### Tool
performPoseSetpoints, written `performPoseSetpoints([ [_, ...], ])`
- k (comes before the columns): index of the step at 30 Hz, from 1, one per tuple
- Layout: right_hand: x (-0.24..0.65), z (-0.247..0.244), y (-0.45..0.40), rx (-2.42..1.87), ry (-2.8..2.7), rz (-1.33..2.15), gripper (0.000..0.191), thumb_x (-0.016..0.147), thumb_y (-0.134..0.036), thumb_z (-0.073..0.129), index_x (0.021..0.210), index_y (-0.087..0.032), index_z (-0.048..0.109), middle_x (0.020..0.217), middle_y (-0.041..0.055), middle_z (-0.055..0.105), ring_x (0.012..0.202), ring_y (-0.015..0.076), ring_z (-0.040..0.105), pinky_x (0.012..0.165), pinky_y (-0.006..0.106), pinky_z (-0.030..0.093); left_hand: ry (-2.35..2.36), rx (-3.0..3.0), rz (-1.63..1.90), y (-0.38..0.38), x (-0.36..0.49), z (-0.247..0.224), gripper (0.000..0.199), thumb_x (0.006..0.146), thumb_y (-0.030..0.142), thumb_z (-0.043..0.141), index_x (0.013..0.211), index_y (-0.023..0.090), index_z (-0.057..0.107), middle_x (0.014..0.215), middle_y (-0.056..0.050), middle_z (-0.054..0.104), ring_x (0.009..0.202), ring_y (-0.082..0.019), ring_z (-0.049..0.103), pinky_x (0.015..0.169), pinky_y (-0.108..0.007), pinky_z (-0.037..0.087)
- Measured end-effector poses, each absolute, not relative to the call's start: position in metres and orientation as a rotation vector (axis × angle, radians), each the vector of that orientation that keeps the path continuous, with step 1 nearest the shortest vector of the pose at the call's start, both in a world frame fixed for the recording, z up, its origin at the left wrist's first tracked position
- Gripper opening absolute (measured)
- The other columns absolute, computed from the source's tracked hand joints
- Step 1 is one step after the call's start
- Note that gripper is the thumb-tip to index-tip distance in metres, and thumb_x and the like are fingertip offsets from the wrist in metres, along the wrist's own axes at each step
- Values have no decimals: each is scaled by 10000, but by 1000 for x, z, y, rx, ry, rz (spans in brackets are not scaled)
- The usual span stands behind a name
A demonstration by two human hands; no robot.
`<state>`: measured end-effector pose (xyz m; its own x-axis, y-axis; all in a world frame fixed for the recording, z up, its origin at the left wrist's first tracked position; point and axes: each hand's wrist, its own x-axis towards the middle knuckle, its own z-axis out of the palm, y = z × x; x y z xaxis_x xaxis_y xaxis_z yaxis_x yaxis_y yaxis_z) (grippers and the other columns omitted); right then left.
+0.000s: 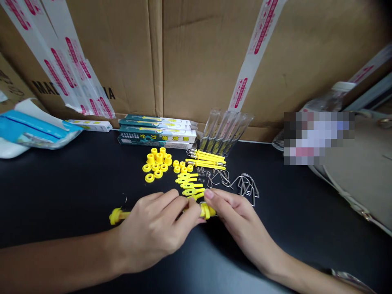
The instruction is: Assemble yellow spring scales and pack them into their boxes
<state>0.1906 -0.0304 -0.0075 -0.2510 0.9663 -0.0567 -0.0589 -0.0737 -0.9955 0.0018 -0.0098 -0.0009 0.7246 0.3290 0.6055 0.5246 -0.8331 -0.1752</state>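
**Handling Note 1: Light Plastic Assembly, Fingertip Grip**

The left hand (153, 230) curls closed over a yellow plastic rod (122, 214) near the centre of the black tabletop (58, 200). The rod's knobbed end projects past that hand, with a fine wire hook (125, 199) just above it. The right hand (241, 220) approaches from the opposite side, and its thumb and forefinger pinch a wound yellow bundle (206, 211), probably cord, though the exact material cannot be confirmed. The 2 hands nearly meet; neither is spread.

The rod appears light and stiff, and its smooth surface may slip under dry fingers. The shaft is the likely best hold, clear of the hook, which looks thin and prone to snagging. The bundle probably gives slightly under pressure.

Obstructions: a row of yellow forked pieces (188, 182) lies just beyond the right fingertips, and bent wire clips (245, 188) lie beside the right hand. Further back are small coil springs (200, 173), yellow spools (156, 161), spring-tipped yellow rods (205, 160), clear plastic tubes (225, 132), and printed cartons (157, 134). A cardboard box (214, 61) closes off the rear.
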Motion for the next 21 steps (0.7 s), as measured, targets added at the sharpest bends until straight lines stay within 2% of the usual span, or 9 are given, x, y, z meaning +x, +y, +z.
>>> performPoseSetpoints([
  [9,189,-10,-29,-1059,-1285,1463,353,962,-445,565,717,-191,548,711,-21,428,648,132,340,608,254,341,-707,-2658,-858,-8,2,-1,164,998,224,565,853,168,616,706,15,674,613,-152,599,594,-307,419],
  [14,191,-12,-30,-1102,-1323,1452,393,967,-474,542,688,-202,481,714,-22,390,674,140,334,630,271,330,-777,-2663,-893,-8,2,-2,241,999,221,548,772,162,600,632,15,612,555,-152,561,543,-319,392],
  [21,190,-14,-30,-1186,-1454,1341,413,982,-489,510,688,-201,478,713,-27,376,678,140,309,616,276,296,-815,-2678,-892,-7,-4,-3,248,991,216,553,752,167,597,610,14,594,539,-155,557,521,-320,371],
])
